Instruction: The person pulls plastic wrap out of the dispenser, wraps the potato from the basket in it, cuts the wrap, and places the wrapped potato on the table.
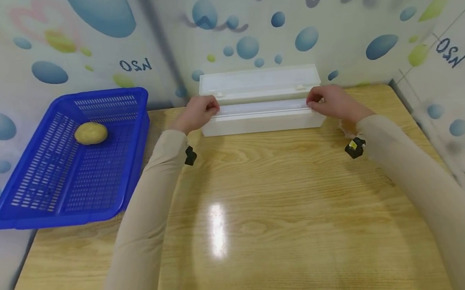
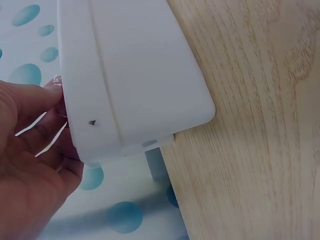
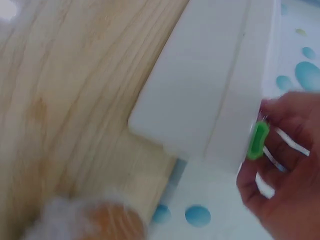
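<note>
A long white cling film dispenser box (image 1: 263, 124) sits at the back of the table, its lid (image 1: 258, 80) raised. Pale film (image 1: 262, 107) shows along the opening. At the left end, my left hand (image 1: 199, 112) pinches an edge of clear film, which glints at the fingertips in the left wrist view. My right hand (image 1: 333, 103) pinches at the opposite end, beside a green slider (image 3: 258, 141) on the box. The film between the right fingertips is hard to make out. In the left wrist view, the box's front (image 2: 145, 70) hides part of the left fingers.
A blue plastic basket (image 1: 96, 187) with a potato (image 1: 91, 133) in it stands at the left. Under my right wrist lies an orange-brown item in clear wrap (image 3: 107, 222), blurred. A patterned wall (image 1: 265, 37) rises right behind the box.
</note>
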